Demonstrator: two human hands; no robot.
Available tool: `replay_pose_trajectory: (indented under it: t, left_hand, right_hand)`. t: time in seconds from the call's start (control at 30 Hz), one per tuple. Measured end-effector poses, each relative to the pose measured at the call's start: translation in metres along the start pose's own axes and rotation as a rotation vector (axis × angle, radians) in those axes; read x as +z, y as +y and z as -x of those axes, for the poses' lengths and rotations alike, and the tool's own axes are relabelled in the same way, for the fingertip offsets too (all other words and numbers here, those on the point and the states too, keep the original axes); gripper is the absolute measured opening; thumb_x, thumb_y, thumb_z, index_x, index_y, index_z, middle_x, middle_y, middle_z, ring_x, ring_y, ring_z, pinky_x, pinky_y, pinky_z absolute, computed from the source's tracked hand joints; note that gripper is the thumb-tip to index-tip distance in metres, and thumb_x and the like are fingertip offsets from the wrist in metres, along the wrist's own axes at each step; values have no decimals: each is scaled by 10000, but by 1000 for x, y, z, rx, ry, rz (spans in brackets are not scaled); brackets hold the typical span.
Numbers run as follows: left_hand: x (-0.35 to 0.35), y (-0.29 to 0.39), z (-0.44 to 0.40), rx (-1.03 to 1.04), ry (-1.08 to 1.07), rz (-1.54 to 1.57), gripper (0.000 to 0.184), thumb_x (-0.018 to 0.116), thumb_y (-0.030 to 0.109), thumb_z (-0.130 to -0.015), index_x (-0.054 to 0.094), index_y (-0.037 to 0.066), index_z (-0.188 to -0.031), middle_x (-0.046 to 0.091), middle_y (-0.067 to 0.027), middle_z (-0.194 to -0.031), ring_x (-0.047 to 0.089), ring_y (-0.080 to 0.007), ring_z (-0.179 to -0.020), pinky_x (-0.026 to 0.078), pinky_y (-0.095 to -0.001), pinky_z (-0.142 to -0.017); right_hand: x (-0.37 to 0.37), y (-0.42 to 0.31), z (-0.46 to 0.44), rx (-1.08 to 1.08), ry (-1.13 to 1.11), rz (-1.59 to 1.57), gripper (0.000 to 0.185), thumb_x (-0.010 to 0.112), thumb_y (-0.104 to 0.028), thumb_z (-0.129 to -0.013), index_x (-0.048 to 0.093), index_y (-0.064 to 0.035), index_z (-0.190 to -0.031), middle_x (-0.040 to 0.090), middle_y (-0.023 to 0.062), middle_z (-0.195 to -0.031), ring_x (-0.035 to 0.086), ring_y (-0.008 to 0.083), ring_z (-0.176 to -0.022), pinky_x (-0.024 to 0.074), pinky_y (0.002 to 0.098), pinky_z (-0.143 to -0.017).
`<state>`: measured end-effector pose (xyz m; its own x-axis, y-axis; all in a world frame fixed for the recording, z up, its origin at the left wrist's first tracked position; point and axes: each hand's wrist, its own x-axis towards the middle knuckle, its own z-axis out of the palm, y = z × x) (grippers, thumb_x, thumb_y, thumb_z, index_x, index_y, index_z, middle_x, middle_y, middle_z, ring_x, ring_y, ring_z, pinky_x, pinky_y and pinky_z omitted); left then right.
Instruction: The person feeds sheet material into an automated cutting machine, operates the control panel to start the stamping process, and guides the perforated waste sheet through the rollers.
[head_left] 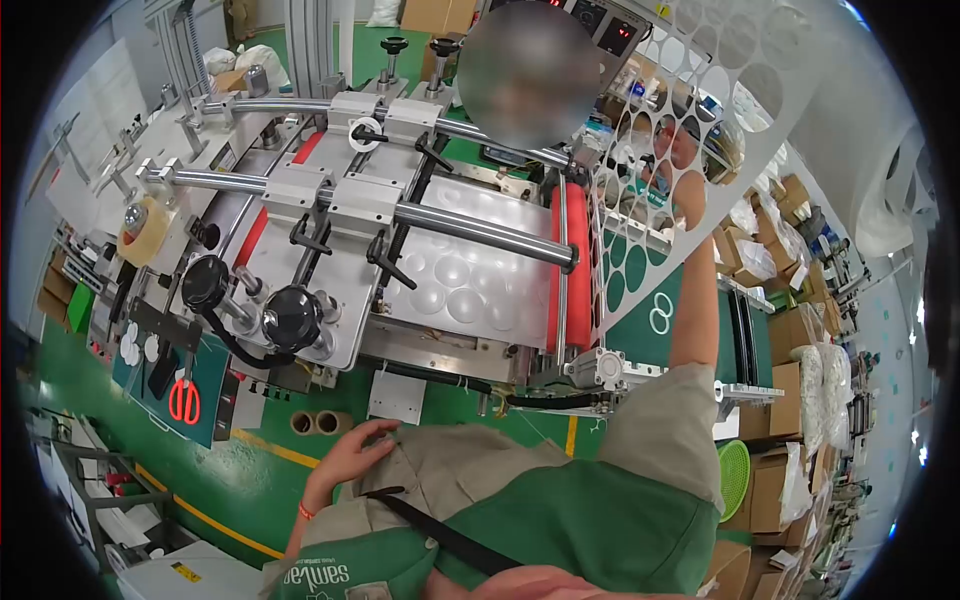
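My left hand [352,456], with a red band at the wrist, hangs beside my clothing with its fingers loosely apart and nothing in them. On the other side my right arm stretches away over the green conveyor belt [650,345]. My right hand [680,150] is up at a white web with punched-out round holes [620,255]; the web partly covers the fingers, so their grip is unclear. Two white rings [660,313] lie on the belt beside my forearm. Left of the web, the machine's red roller [572,265] borders a metal plate showing round shapes [465,275].
Steel rails [480,228] with clamps cross the machine, and black knobs [292,317] stand at its near left. Red-handled scissors [184,402] lie on a green mat [205,365] by white discs. Cardboard boxes [785,400] and a green basket [733,475] stand to the right.
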<state>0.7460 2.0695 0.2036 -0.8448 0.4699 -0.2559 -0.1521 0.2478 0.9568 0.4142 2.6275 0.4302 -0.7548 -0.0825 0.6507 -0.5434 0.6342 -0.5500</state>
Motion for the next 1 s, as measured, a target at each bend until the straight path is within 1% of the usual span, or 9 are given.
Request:
replay_pose_trajectory:
  t: [0.1, 0.2, 0.3, 0.53, 0.63, 0.8, 0.87, 0.97, 1.0]
  left_hand:
    - [-1, -4, -2, -13, -31, -21, 383, 591, 198, -923, 553, 65, -1280, 595, -84, -1239, 553, -197, -1139, 426, -333, -976]
    - [-2, -4, -2, -20, -16, -26, 394, 596, 211, -920, 550, 58, -1281, 587, -91, -1249, 544, -203, -1156, 415, -330, -991]
    - [-3, -5, -1, -7, 13, -16, 397, 593, 219, -925, 546, 56, -1284, 585, -87, -1251, 546, -193, -1150, 416, -327, -989]
    - [-4, -8, 3, 4, 45, -7, 386, 599, 207, -925, 555, 46, -1274, 608, -82, -1220, 561, -176, -1104, 433, -315, -957]
    - [-2, -8, -1, 2, 37, -16, 393, 600, 215, -927, 551, 49, -1279, 601, -84, -1232, 560, -176, -1113, 432, -314, -960]
    - [-5, -2, 0, 4, 26, -50, 419, 580, 249, -936, 529, 55, -1304, 567, -91, -1286, 529, -207, -1189, 412, -337, -1009]
    - [-5, -10, 0, 14, 29, -67, 414, 581, 250, -937, 529, 69, -1306, 587, -86, -1251, 550, -198, -1142, 430, -336, -972]
    - [-4, -8, 1, 3, 37, -67, 393, 577, 249, -941, 541, 87, -1297, 605, -85, -1183, 559, -184, -1093, 443, -325, -920]
    - [-4, -5, 2, 6, 46, -94, 389, 574, 257, -942, 545, 91, -1293, 607, -86, -1160, 556, -182, -1066, 441, -328, -913]
  right_hand:
    - [8, -34, -24, -206, 27, -255, 508, 560, -25, -877, 438, -63, -1368, 553, 4, -881, 510, 81, -667, 415, 211, -596]
    - [-3, -32, -49, -63, -269, -49, 385, 614, -150, -926, 501, -22, -1270, 590, 16, -833, 526, 91, -709, 427, 242, -631]
    - [-6, -8, -42, -62, -29, 17, 222, 613, -135, -925, 590, -1, -1100, 586, 15, -804, 551, 100, -685, 455, 256, -613]
    - [-18, -61, -13, 140, 138, 321, 299, 542, -295, -970, 593, -1, -966, 618, 35, -757, 587, 134, -632, 443, 262, -562]
    - [-7, -36, -38, 67, 505, -469, 258, 500, -259, -974, 595, -28, -909, 626, 78, -687, 564, 141, -526, 441, 259, -509]
    - [-5, -2, -75, -43, 380, -709, 374, 538, -249, -954, 503, -18, -1245, 552, 94, -1279, 566, 204, -1052, 440, 316, -921]
    - [9, 11, -94, -62, 302, -732, 388, 502, -322, -981, 528, -32, -1237, 533, 47, -1207, 531, 174, -1041, 395, 311, -916]
    - [31, -119, -59, -3, 206, -507, 373, 466, -340, -999, 557, -53, -1220, 559, 46, -1162, 493, 184, -1125, 360, 328, -947]
    - [34, -110, -77, 136, 370, -436, 383, 456, -331, -998, 545, -51, -1243, 548, 49, -1193, 496, 194, -1122, 341, 337, -988]
